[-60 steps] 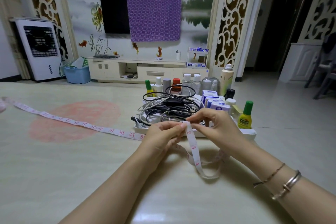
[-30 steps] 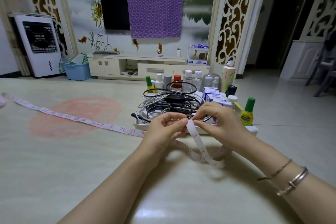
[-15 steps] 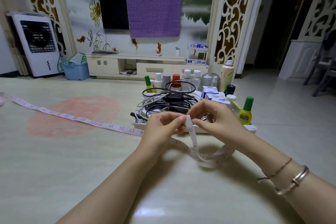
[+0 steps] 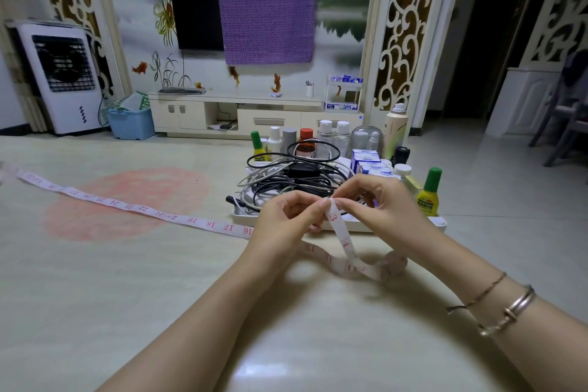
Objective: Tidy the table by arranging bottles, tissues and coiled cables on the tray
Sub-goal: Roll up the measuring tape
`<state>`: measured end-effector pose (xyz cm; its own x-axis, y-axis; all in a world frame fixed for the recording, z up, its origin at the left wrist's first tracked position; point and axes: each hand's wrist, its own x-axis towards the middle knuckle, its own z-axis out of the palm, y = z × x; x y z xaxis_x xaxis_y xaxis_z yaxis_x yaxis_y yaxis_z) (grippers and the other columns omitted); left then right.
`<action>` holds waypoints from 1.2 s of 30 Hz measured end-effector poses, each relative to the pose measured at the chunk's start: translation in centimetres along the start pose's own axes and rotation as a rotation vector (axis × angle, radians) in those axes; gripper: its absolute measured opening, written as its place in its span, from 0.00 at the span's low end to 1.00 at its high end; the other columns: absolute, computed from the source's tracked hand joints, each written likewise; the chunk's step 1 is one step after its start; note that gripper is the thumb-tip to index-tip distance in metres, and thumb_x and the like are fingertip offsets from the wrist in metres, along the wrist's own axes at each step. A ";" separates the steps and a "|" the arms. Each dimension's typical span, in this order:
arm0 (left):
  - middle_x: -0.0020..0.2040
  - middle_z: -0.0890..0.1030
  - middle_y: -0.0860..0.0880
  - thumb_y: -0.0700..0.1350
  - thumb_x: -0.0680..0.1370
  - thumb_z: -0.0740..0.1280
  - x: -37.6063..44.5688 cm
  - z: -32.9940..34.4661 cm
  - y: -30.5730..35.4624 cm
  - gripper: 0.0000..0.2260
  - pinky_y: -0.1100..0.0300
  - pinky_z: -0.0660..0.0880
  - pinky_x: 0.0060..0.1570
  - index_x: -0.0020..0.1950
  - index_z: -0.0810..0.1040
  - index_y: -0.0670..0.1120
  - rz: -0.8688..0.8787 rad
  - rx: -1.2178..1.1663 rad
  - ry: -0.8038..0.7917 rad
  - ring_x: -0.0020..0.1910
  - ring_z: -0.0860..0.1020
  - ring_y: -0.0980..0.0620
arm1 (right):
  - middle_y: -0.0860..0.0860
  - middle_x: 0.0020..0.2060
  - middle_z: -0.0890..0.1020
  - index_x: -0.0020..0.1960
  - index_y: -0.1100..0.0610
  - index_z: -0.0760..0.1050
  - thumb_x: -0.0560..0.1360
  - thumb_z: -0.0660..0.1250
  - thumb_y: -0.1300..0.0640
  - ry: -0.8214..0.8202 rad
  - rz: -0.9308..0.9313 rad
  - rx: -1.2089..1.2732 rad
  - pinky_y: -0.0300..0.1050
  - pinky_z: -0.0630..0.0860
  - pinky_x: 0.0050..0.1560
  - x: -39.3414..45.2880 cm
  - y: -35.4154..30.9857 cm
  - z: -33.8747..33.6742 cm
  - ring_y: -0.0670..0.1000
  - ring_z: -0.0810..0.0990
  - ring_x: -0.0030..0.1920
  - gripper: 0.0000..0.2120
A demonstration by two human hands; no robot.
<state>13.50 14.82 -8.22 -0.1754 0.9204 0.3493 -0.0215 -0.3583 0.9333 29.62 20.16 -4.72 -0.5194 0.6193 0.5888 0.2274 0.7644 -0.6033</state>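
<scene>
Left hand [image 4: 283,219], right hand [image 4: 378,204]: fingertips pinch tape [image 4: 342,235] end above table [image 4: 127,280]. Tape loops below, trails left. Tray [image 4: 440,226] behind.

Two hands, one tape, one crowded tray.

One tape measure [image 4: 133,210] runs off toward 9 o'clock. One white tray [image 4: 397,225] sits at 12 o'clock of the hands, holding one tangle of cables [image 4: 296,178]; the separate cords in it cannot be counted. Two yellow bottles with green caps stand on it, one [image 4: 258,147] at its 11 o'clock, one [image 4: 428,192] at 3 o'clock. At least four blue-and-white boxes [image 4: 366,158] are stacked at its 1 o'clock. Two bracelets [image 4: 506,309] circle the right wrist.
</scene>
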 end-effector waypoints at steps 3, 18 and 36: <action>0.34 0.82 0.48 0.42 0.78 0.67 -0.1 0.3 0.0 0.08 0.65 0.74 0.36 0.45 0.81 0.37 0.040 0.059 0.017 0.34 0.77 0.55 | 0.43 0.33 0.83 0.43 0.56 0.82 0.73 0.71 0.63 -0.021 0.033 0.059 0.27 0.69 0.35 0.0 0.0 0.1 0.37 0.77 0.33 0.04; 0.32 0.80 0.57 0.44 0.78 0.67 -0.1 0.3 -0.2 0.07 0.69 0.71 0.36 0.46 0.79 0.40 -0.001 0.076 -0.068 0.33 0.75 0.63 | 0.46 0.34 0.82 0.43 0.61 0.83 0.72 0.72 0.65 -0.009 0.007 -0.025 0.26 0.67 0.34 -0.2 -0.3 -0.1 0.36 0.75 0.31 0.02; 0.44 0.80 0.44 0.40 0.76 0.69 -0.8 0.6 0.4 0.07 0.57 0.75 0.47 0.49 0.75 0.39 0.095 0.161 -0.017 0.44 0.79 0.49 | 0.55 0.42 0.86 0.47 0.64 0.82 0.70 0.73 0.65 -0.035 0.284 0.340 0.34 0.78 0.44 0.2 -0.9 -0.1 0.47 0.84 0.42 0.06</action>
<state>14.20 14.04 -8.12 -0.1523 0.8869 0.4362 0.1528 -0.4149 0.8969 29.44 19.61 -4.03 -0.5047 0.7850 0.3591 0.0839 0.4586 -0.8847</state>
